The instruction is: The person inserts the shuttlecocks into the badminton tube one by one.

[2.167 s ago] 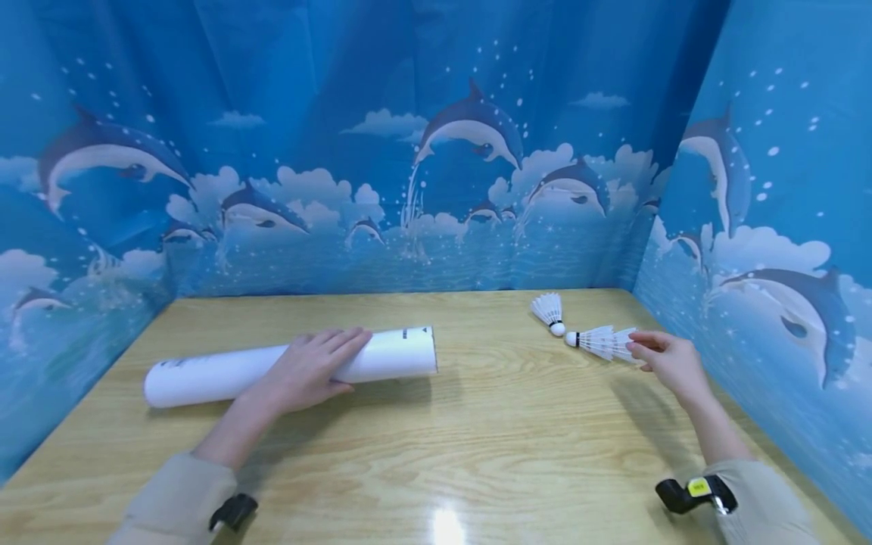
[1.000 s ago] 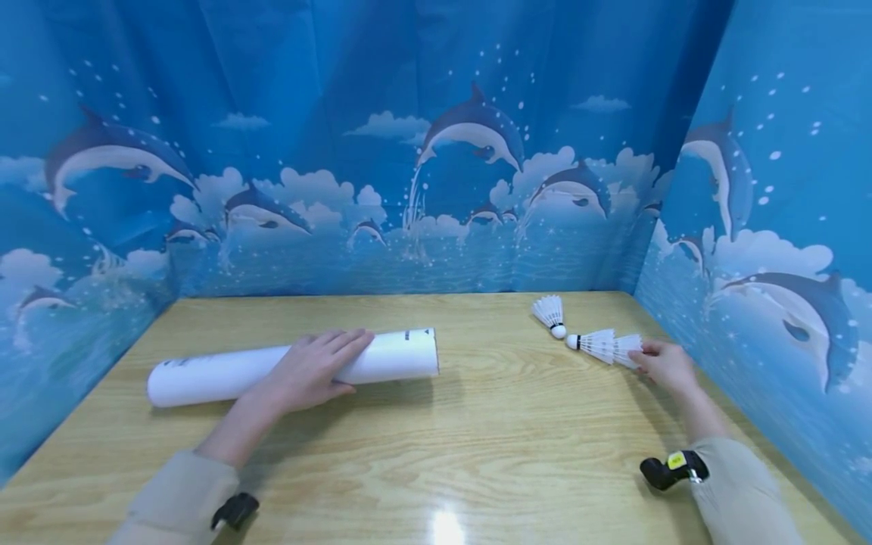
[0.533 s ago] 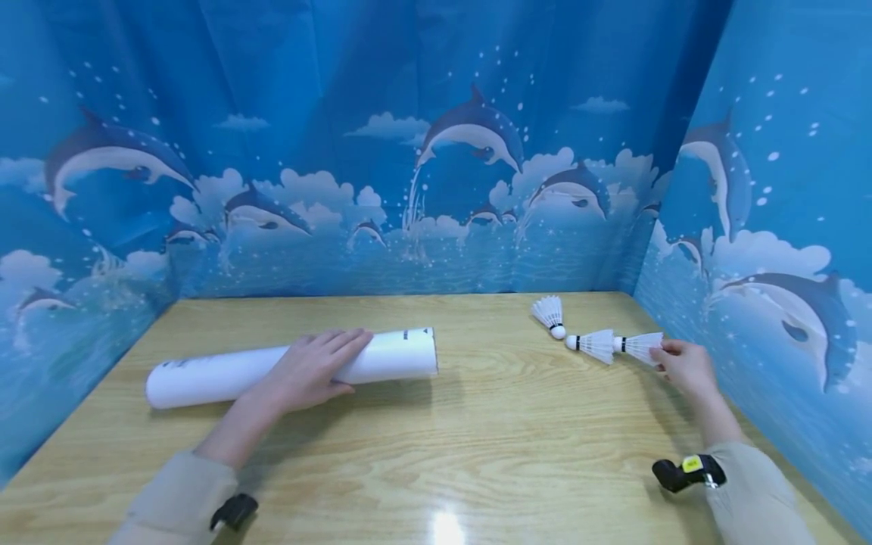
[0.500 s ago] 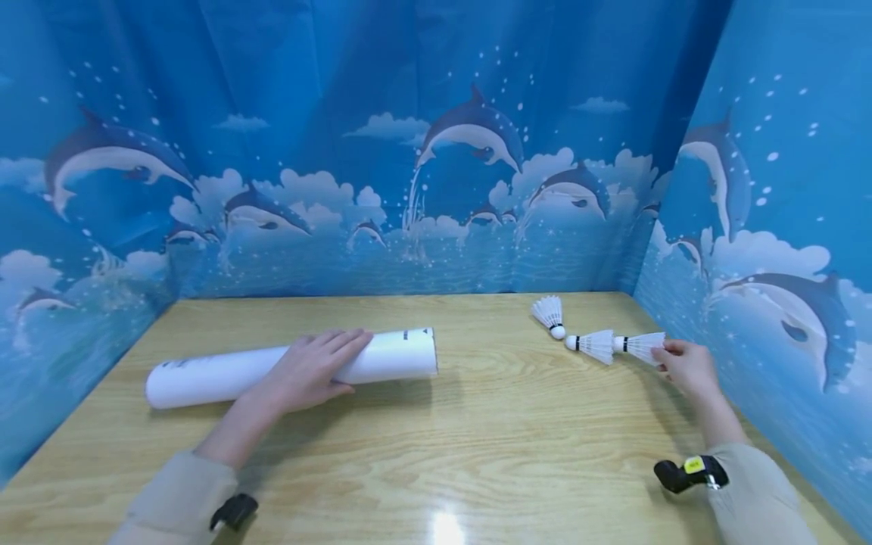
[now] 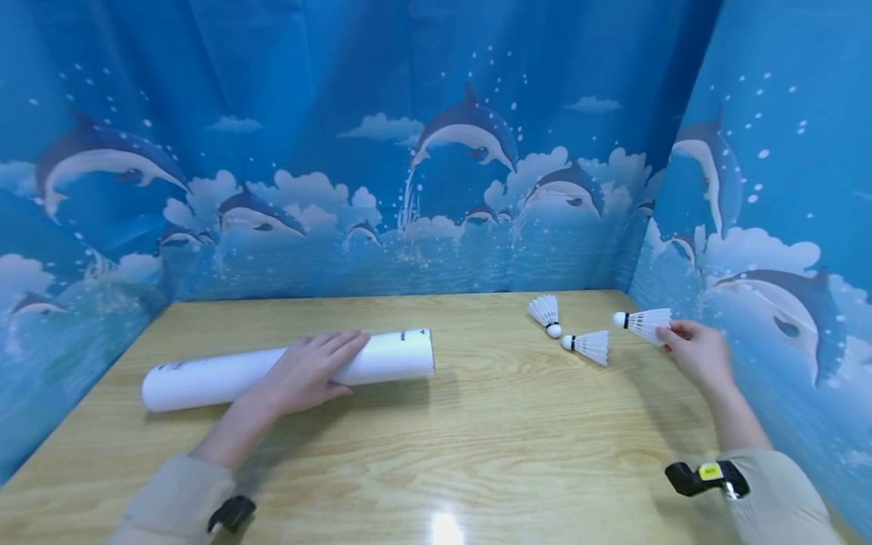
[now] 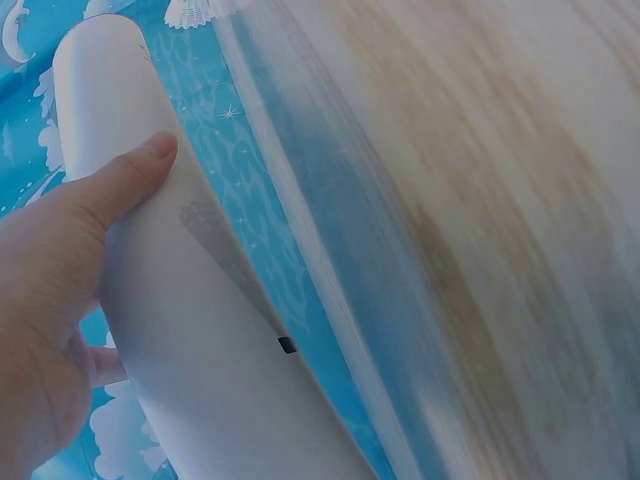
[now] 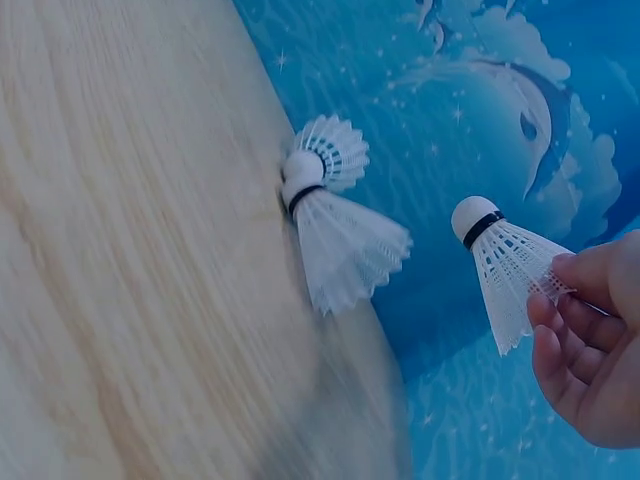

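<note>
My left hand [image 5: 309, 372] grips a long white shuttlecock tube [image 5: 388, 357] across its middle; the left wrist view shows the thumb [image 6: 140, 175] along the tube's white wall [image 6: 215, 330]. Over the table's right side, my right hand [image 5: 702, 356] pinches one white shuttlecock [image 5: 643, 322] by its feather skirt, cork end pointing left. The right wrist view shows this shuttlecock [image 7: 500, 265] between thumb and fingers, apart from the others. Two more shuttlecocks lie on the table with their corks close together, one [image 5: 545, 314] farther back and one [image 5: 589, 347] nearer.
The wooden table [image 5: 436, 454] runs back to a blue dolphin-print curtain [image 5: 341, 151]. A second curtain panel [image 5: 783, 189] closes off the right side, close beyond the right hand. Black wrist cameras sit at both sleeves.
My right hand has taken hold of the rightmost shuttlecock, drawn it out of the one it was nested in, and lifted it up and right. The left hand and tube have stayed put.
</note>
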